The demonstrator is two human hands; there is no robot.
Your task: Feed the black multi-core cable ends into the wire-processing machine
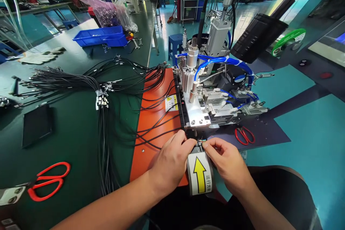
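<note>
At the near end of the silver pneumatic machine (195, 109), both of my hands meet over a small dark fixture (198, 148). Fine coloured wires (201, 140) show between the fingertips. My left hand (174, 158) is closed, thumb and forefinger pressed by the fixture; whatever they pinch is hidden. My right hand (225, 160) pinches close to the wire ends from the other side. Just below the fixture is a label with a yellow arrow (199, 175). Black cables (159, 115) run across the orange plate (152, 124) to the machine's left side.
A long bundle of black cables (104, 143) lies on the green table (78, 151). Red-handled scissors (50, 183) rest at lower left, a smaller red pair (244, 136) right of the machine. A blue bin (101, 37) stands farther back; a black cylinder (260, 37) hangs at upper right.
</note>
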